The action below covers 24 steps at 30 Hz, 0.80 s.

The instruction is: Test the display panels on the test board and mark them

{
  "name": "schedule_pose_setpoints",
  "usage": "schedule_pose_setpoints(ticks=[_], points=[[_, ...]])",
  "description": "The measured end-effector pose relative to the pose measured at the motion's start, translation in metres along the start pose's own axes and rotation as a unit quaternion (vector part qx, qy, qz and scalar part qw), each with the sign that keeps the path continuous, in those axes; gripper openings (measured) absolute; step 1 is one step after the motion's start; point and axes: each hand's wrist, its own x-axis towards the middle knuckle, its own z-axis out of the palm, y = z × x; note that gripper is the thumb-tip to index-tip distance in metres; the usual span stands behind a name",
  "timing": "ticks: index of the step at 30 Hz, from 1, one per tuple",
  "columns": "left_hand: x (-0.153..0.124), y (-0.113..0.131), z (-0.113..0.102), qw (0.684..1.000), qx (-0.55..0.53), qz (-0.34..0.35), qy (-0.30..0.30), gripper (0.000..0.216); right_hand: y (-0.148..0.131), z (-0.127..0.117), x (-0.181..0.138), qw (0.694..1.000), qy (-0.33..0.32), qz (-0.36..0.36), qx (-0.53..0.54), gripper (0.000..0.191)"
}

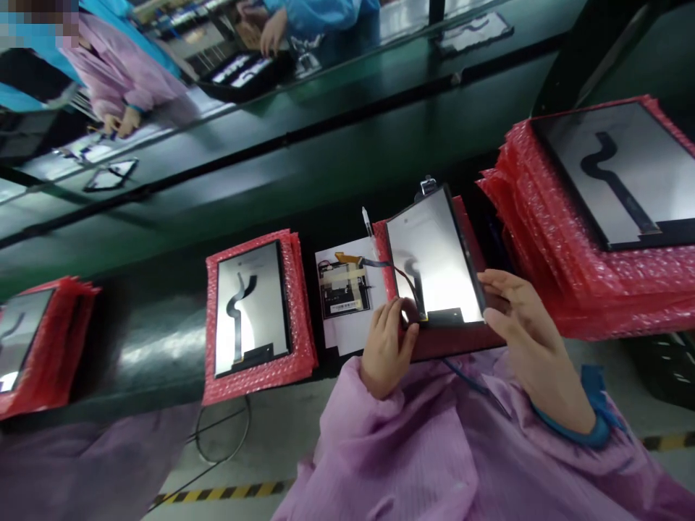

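pressing left hand [386,347] fingertips on the flex cable [411,275] end, clasping nothing. pinching the right edge of the display panel [434,239] with the right hand [524,340], atop red bubble wrap [468,217]. likely calls for gentle, steady pressure.

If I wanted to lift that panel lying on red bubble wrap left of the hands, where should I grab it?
Probably take the panel by its two long side edges, from above. It lies flat, and a black ribbon cable snakes down its shiny face to the bottom end, so avoid both. The soft red bubble wrap should let fingertips slip under.
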Motion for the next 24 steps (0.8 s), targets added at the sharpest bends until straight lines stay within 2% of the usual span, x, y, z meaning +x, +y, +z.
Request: schedule_pose_setpoints(ticks=[2, 3, 4, 6, 8, 11, 13, 14, 15, 17, 19, 20, 22, 24], points=[[0.007, 0.002, -0.017, 0.996, -0.071, -0.048, -0.035, 0.047, -0.026, 0.01, -0.007, 0.997, -0.036, -0.07, -0.006, 0.046], [0.012, 0.004, -0.026, 0.99, -0.108, -0.08, -0.029, 0.046, -0.037, 0.017, -0.009, 0.992, -0.06, -0.11, -0.014, 0.049], [0.018, 0.007, -0.034, 0.983, -0.147, -0.106, 0.001, 0.047, -0.046, 0.025, -0.01, 0.984, -0.09, -0.152, -0.019, 0.051], [0.032, 0.014, -0.047, 0.96, -0.229, -0.128, 0.101, 0.049, -0.054, 0.042, -0.009, 0.961, -0.155, -0.228, -0.011, 0.055], [0.045, 0.022, -0.056, 0.924, -0.32, -0.121, 0.169, 0.051, -0.05, 0.058, -0.006, 0.947, -0.195, -0.255, 0.019, 0.053], [0.06, 0.028, -0.063, 0.885, -0.418, -0.139, 0.154, 0.055, -0.03, 0.083, 0.0, 0.972, -0.161, -0.169, 0.023, 0.049], [0.064, 0.026, -0.064, 0.879, -0.422, -0.168, 0.146, 0.056, -0.016, 0.096, 0.002, 0.984, -0.142, -0.102, -0.025, 0.054], [0.065, 0.024, -0.065, 0.882, -0.411, -0.178, 0.148, 0.056, -0.011, 0.101, 0.002, 0.984, -0.148, -0.09, -0.048, 0.059], [0.065, 0.022, -0.065, 0.885, -0.399, -0.185, 0.155, 0.056, -0.008, 0.105, 0.002, 0.98, -0.162, -0.099, -0.059, 0.064], [0.063, 0.015, -0.065, 0.89, -0.381, -0.189, 0.168, 0.056, -0.007, 0.108, 0.001, 0.965, -0.205, -0.161, -0.038, 0.068], [0.061, 0.008, -0.067, 0.895, -0.365, -0.195, 0.169, 0.058, -0.006, 0.106, 0.001, 0.947, -0.232, -0.221, 0.008, 0.064], [0.06, 0.005, -0.068, 0.897, -0.356, -0.206, 0.164, 0.058, -0.004, 0.104, 0.002, 0.948, -0.225, -0.224, 0.019, 0.059], [0.058, -0.002, -0.073, 0.896, -0.342, -0.233, 0.16, 0.058, 0.004, 0.1, 0.008, 0.97, -0.175, -0.167, 0.003, 0.055], [0.056, -0.008, -0.077, 0.889, -0.345, -0.251, 0.168, 0.055, 0.015, 0.096, 0.017, 0.987, -0.141, -0.084, -0.001, 0.06]])
